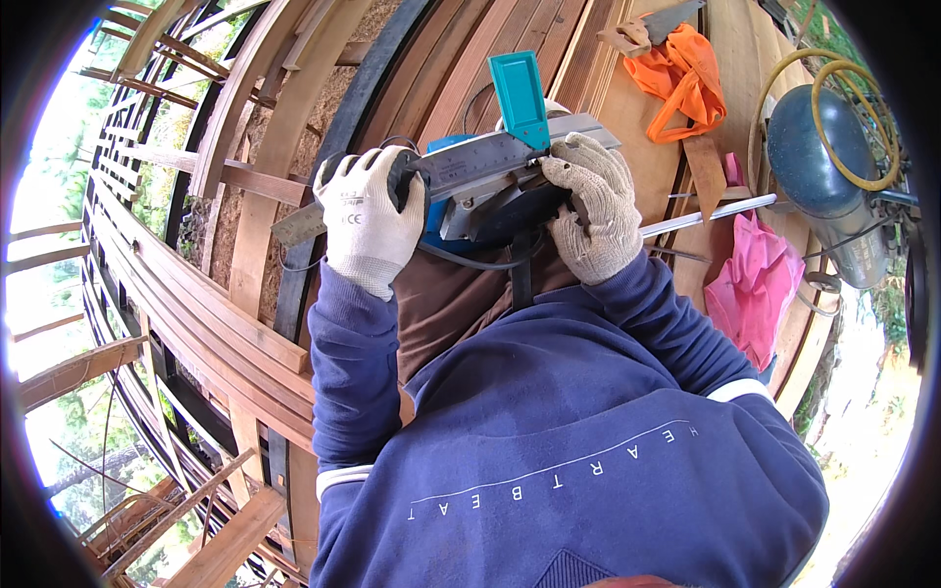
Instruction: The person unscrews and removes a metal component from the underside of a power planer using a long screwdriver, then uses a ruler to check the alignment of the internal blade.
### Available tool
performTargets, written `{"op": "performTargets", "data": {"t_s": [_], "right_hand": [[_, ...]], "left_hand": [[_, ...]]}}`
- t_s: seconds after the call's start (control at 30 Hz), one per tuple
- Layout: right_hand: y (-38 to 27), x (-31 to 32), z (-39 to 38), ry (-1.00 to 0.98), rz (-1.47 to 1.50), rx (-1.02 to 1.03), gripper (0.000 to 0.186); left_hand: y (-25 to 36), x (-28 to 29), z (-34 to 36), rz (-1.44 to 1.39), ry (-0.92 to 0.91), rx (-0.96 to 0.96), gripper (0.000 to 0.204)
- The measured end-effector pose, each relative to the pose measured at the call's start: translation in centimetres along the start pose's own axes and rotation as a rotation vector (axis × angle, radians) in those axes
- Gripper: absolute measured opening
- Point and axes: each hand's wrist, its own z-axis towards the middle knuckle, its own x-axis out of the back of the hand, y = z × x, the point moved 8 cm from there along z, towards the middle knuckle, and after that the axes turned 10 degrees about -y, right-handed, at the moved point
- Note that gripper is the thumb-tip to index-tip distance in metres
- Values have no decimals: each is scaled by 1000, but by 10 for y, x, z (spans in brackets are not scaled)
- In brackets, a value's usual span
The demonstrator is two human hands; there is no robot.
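Observation:
A blue corded power tool [478, 208] with a black part and a metal plate rests at my lap; its exact kind is partly hidden. Across its top lies a steel try square [477, 163] with a teal handle [518, 96] pointing away from me. My left hand [368, 220], in a pale work glove, is closed around a black grip at the tool's left end, beside the square's blade. My right hand [593, 201], gloved too, has its fingers curled at the tool's right end. Its fingertips touch near the joint of the square. The palm side is hidden.
Long wooden boards [461, 73] run ahead, and more planks [211, 333] lie at left. A handsaw [671, 22], orange cloth [678, 83] and pink cloth [755, 289] lie at right. Beyond them stand a dark tank [821, 142] and a yellow hose [833, 73].

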Motion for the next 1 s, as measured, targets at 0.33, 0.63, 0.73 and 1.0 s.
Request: {"op": "performTargets", "data": {"t_s": [0.33,0.63,0.73,1.0], "right_hand": [[7,-3,-7,42,57,-70,60],[11,-4,-7,48,55,-34,60],[7,-3,-4,50,31,-29,61],[4,-1,0,1,2,-13,62]], "left_hand": [[-3,-2,0,-2,14,-1,24],[-5,-3,3,-18,-27,19,23],[-5,-3,3,-8,-14,13,23],[-5,-3,3,-9,-25,25,24]]}}
